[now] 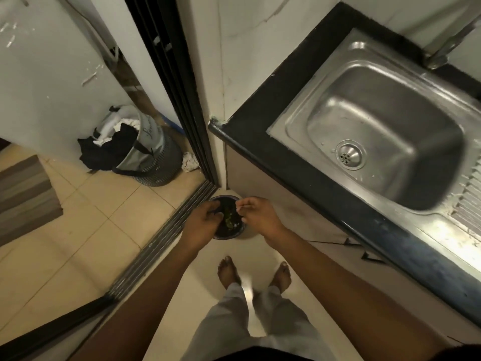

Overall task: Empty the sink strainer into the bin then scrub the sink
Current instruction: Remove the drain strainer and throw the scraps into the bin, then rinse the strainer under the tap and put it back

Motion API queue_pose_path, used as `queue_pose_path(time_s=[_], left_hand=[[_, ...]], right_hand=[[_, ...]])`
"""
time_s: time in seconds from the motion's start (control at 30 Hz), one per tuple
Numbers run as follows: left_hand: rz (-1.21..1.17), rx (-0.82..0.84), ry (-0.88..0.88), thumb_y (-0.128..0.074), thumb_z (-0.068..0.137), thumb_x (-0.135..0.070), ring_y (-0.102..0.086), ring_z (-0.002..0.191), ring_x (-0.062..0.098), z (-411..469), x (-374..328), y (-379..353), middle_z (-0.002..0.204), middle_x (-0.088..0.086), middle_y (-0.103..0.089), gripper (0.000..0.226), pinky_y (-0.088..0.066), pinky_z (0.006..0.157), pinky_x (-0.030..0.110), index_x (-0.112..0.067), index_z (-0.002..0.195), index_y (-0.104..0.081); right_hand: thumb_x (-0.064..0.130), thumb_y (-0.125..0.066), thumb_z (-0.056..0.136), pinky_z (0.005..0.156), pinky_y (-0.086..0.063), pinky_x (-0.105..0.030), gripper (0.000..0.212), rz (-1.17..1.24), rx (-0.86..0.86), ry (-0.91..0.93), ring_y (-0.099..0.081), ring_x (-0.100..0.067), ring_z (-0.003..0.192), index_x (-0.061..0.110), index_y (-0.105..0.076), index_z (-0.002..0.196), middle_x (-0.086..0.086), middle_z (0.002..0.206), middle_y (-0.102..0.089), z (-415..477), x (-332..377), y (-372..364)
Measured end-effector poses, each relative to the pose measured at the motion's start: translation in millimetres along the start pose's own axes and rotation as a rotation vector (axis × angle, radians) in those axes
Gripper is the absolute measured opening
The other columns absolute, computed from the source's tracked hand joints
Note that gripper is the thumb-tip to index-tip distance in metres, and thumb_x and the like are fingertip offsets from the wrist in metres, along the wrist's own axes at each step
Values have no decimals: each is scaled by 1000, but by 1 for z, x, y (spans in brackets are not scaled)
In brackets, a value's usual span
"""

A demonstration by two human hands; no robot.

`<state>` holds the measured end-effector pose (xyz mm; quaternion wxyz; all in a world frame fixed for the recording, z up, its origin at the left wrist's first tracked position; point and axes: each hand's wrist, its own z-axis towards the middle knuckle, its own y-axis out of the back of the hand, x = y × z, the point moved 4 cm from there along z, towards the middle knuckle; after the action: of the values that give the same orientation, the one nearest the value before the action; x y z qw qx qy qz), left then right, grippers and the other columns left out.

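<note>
A small dark round bin (235,231) stands on the floor in the corner below the counter, with green scraps (229,220) inside. My left hand (204,221) is over the bin's left side, its fingers curled down on the rim. My right hand (259,214) hovers over the right rim with thumb and fingers pinched together; whether anything is in the pinch is too small to tell. The steel sink (385,142) is set in the black counter at the upper right. A metal strainer (350,155) with holes sits in its drain.
The black counter edge (299,178) runs diagonally right of the bin. A sliding-door track (166,238) lies just left of it. Beyond the track stands a laundry basket (145,152) full of clothes, with a striped mat (23,194) further left. My bare feet (255,274) stand behind the bin.
</note>
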<state>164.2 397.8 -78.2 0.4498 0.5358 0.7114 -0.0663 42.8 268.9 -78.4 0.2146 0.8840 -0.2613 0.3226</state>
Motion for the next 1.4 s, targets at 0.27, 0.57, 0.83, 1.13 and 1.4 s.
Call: queue_pose_path(time_s=[0.27,0.57,0.83,1.13,1.4], left_hand=[[15,-17,-238,-64,101,-14,-67,122,16,-47,-87,0,132,0,-71,31,-53,112,46,-17,131,-70],[-60,106,-441,-68,100,-18,-69,113,2,-74,-186,-40,119,-12,-76,25,-56,100,29,-26,123,-74],[-72,138,-500,-69,99,-10,-73,112,15,-87,-261,-106,115,2,-79,23,-56,106,35,-11,121,-76],[-66,156,-502,-72,98,-17,-75,107,9,-74,-305,-181,109,-8,-81,18,-58,106,44,-25,112,-79],[-37,208,-532,-72,97,-19,-75,100,3,-39,-353,-226,104,-11,-81,16,-60,101,41,-27,108,-79]], right_hand=[[13,-70,99,88,-61,-25,21,214,-77,187,-74,-16,104,7,-74,119,-8,113,-78,-78,36,62],[7,-70,98,86,-61,-30,13,489,-221,332,-76,-19,100,10,-77,108,-9,104,-80,-132,54,151],[6,-66,101,79,-59,-22,13,619,-267,386,-76,-17,99,7,-76,109,-10,106,-80,-146,43,238],[0,-65,100,82,-62,-28,13,692,-384,387,-75,-20,94,-1,-75,109,-20,108,-78,-146,26,329],[-3,-65,99,78,-61,-28,12,792,-488,387,-72,-21,86,-5,-73,108,-22,100,-77,-119,35,377]])
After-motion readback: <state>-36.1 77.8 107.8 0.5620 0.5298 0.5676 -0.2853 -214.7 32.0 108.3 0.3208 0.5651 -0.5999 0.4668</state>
